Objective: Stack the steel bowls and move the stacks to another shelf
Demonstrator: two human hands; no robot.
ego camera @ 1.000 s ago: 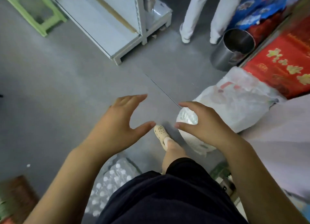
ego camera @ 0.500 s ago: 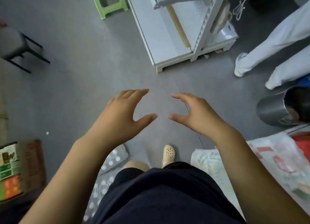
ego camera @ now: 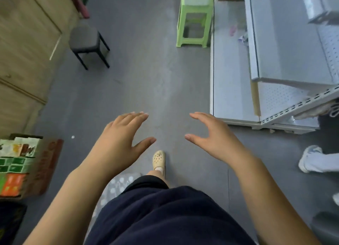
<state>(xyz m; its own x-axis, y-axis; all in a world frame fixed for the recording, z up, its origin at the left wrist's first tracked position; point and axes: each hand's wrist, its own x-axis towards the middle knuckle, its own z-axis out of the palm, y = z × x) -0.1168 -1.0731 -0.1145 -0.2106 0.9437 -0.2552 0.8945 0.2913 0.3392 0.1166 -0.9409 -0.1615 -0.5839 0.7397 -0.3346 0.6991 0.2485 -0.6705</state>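
Floor [ego camera: 146, 79], grey, running open straight ahead between wooden cabinet [ego camera: 23, 43] at left and white shelf unit [ego camera: 234, 79] at right; near corner of that unit's base just beyond right hand [ego camera: 218, 140]. Dark stool [ego camera: 84, 37] and green stool [ego camera: 194, 21] standing farther along, at either side of the lane. Left hand [ego camera: 117, 140] and right hand held out above the floor, apart, fingers spread and slightly bent, gripping nothing. Cardboard box [ego camera: 49, 164] at lower left, holding printed packs [ego camera: 14, 164]. Whereabouts of steel bowls: cannot tell.
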